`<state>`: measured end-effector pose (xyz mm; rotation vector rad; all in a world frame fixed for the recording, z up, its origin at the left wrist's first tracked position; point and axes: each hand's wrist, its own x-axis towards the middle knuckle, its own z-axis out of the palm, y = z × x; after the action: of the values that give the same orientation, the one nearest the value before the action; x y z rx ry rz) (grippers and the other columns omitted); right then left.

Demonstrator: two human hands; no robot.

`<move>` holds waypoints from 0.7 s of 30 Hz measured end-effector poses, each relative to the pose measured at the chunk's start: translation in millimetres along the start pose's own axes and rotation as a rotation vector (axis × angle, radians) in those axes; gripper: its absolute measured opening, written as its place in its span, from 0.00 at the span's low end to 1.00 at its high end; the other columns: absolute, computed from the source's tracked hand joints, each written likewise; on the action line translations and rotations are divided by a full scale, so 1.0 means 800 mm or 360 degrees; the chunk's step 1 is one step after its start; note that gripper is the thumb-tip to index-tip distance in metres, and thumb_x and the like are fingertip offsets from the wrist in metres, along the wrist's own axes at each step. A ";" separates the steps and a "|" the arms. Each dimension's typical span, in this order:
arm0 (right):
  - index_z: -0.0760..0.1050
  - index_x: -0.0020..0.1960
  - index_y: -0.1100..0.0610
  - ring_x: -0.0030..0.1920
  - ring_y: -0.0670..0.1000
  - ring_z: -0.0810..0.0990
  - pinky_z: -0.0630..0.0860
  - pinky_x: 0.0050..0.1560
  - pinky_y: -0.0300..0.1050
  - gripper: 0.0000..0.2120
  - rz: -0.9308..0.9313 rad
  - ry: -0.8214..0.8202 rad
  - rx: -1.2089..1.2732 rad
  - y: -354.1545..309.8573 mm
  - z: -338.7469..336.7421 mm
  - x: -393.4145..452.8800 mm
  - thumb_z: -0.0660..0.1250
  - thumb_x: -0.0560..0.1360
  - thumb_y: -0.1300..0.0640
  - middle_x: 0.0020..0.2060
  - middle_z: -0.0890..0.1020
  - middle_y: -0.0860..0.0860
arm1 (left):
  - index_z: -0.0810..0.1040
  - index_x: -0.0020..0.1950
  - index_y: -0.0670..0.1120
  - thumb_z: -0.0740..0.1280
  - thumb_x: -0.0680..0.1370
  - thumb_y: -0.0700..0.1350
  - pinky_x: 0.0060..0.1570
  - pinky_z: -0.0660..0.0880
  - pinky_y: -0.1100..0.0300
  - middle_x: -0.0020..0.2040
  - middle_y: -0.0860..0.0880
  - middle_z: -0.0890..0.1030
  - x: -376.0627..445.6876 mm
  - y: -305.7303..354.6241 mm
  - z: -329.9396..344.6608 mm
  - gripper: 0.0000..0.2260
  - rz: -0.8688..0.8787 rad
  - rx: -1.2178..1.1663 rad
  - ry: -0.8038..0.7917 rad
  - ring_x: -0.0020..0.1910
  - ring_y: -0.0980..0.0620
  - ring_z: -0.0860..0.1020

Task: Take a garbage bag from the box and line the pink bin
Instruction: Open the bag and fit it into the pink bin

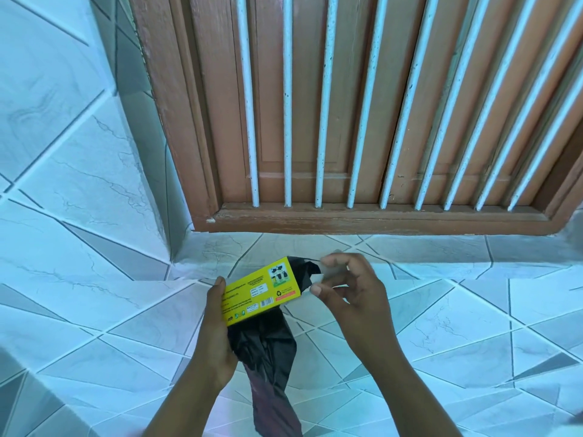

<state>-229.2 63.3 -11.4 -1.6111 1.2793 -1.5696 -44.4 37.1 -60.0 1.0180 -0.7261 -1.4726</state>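
Observation:
My left hand [214, 335] grips a yellow garbage-bag box [262, 290] by its near end, held tilted above the tiled ledge. A crumpled black garbage bag [268, 357] hangs down from under the box, pinned against it by the same hand. More black plastic [304, 271] pokes out of the box's open far end. My right hand [353, 294] is at that end, thumb and fingers pinching a pale, blurred flap of the box. The pink bin is not in view.
A brown wooden window frame [347, 220] with white vertical bars [287, 121] rises behind the ledge. Pale blue-grey patterned tiles [457, 326] cover the ledge, and a tiled wall [79, 152] stands on the left.

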 end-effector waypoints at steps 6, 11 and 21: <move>0.80 0.48 0.44 0.45 0.43 0.79 0.73 0.41 0.30 0.13 -0.0152 -0.0053 -0.0211 0.003 0.003 -0.007 0.68 0.72 0.62 0.49 0.80 0.39 | 0.80 0.45 0.49 0.56 0.75 0.64 0.45 0.74 0.53 0.41 0.44 0.84 -0.002 -0.002 -0.001 0.22 -0.0023 0.0062 0.0027 0.43 0.45 0.81; 0.82 0.50 0.44 0.55 0.39 0.71 0.67 0.50 0.26 0.11 -0.0252 0.0152 -0.0470 0.014 0.013 -0.016 0.62 0.73 0.45 0.48 0.79 0.35 | 0.79 0.46 0.48 0.56 0.75 0.64 0.44 0.74 0.54 0.40 0.45 0.84 -0.006 -0.005 0.004 0.22 0.0009 0.0085 0.0064 0.43 0.45 0.81; 0.78 0.50 0.38 0.62 0.40 0.65 0.68 0.52 0.32 0.11 0.0181 0.0292 -0.0055 0.013 0.026 -0.024 0.70 0.67 0.44 0.59 0.68 0.41 | 0.79 0.42 0.48 0.56 0.76 0.63 0.43 0.73 0.54 0.36 0.46 0.83 -0.014 -0.010 0.010 0.21 0.0027 0.0103 0.0097 0.39 0.47 0.81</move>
<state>-209.4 71.7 -32.7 -1.4137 1.4744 -1.6628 -55.5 48.6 -61.7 1.0989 -0.7410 -1.4050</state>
